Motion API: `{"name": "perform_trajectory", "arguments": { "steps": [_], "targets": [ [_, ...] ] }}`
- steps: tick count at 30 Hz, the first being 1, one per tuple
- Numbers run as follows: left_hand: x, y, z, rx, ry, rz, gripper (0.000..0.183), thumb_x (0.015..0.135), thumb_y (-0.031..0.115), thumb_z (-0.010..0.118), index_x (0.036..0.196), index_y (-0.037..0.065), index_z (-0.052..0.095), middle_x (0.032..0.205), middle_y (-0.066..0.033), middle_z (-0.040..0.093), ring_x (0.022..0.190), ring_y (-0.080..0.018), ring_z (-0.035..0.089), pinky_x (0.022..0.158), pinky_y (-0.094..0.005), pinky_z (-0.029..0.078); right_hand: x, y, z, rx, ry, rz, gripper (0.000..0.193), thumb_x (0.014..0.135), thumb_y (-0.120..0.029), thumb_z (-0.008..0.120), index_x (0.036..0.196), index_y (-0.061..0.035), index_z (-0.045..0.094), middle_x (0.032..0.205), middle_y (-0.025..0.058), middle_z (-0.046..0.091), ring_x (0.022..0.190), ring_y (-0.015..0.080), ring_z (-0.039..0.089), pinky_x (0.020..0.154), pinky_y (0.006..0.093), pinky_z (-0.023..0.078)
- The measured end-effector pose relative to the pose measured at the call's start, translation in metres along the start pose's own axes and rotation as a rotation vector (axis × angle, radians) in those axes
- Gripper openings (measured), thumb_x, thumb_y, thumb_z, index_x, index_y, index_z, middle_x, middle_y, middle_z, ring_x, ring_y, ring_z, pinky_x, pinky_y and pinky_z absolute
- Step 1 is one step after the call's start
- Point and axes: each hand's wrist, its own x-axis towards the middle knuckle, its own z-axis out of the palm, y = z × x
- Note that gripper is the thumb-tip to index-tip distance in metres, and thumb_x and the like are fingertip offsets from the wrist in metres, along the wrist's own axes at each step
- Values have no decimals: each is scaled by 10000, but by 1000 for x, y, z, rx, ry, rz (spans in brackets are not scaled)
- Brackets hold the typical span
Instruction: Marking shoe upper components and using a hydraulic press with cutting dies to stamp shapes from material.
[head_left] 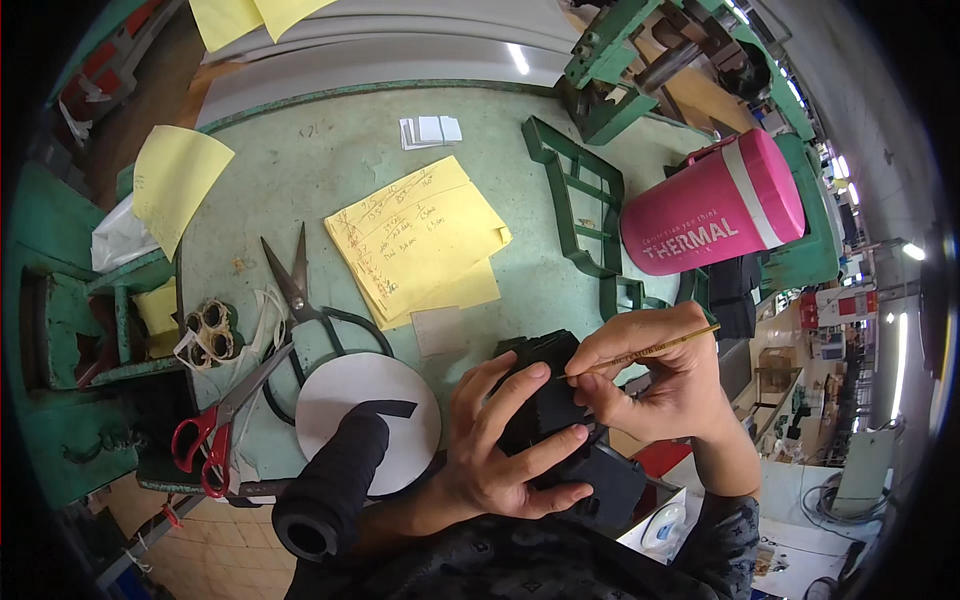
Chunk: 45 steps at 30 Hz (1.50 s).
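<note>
My left hand (490, 455) is wrapped round a black blocky bundle (537, 405) near the table's front edge, its fingers bent over the top. What the bundle is made of cannot be made out. In my right hand (665, 385) a thin gold pen-like stick (655, 350) is pinched between thumb and fingers. The stick's tip touches or nearly touches the right side of the black bundle. More black material (610, 485) lies below, close to my body. Left of my hands, a roll of black strip (345, 475) stands tilted before a white round disc (340, 385).
Large dark scissors (297, 285) and red-handled scissors (225, 415) lie left. Yellow note sheets (420, 235) and white cards (432, 131) lie mid-table. A pink thermal jug (710, 205) stands right, beside a green metal frame (580, 200) and a green machine (610, 70).
</note>
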Motion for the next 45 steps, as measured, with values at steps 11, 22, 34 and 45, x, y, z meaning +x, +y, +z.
{"name": "perform_trajectory", "arguments": {
  "steps": [11,22,34,45],
  "targets": [
    [4,-2,-5,36,-37,54,570,837,608,808,1216,189,737,1495,-275,498,1280,-453,553,1027,-578,511,3,-1,13,-391,52,-258,61,854,21,789,825,34,737,901,126,775,681,194,735,570,277,579],
    [4,-3,-4,29,-56,60,570,854,602,801,1231,182,721,1493,-285,484,1277,-446,548,1016,-566,519,0,7,4,-374,30,-288,68,854,-11,819,898,22,780,884,109,770,677,203,730,571,287,589],
    [2,-4,0,1,-31,45,583,850,604,802,1240,182,710,1504,-288,472,1282,-447,545,1014,-556,513,1,9,6,-351,101,-261,42,845,22,788,860,42,755,893,145,781,706,221,744,624,293,600],
    [2,-5,1,29,-17,62,594,869,631,773,1246,177,699,1496,-284,480,1288,-440,550,1033,-549,499,-4,4,0,-360,13,-274,37,849,43,770,866,47,738,882,149,767,738,245,748,617,310,600]
  ]
}}
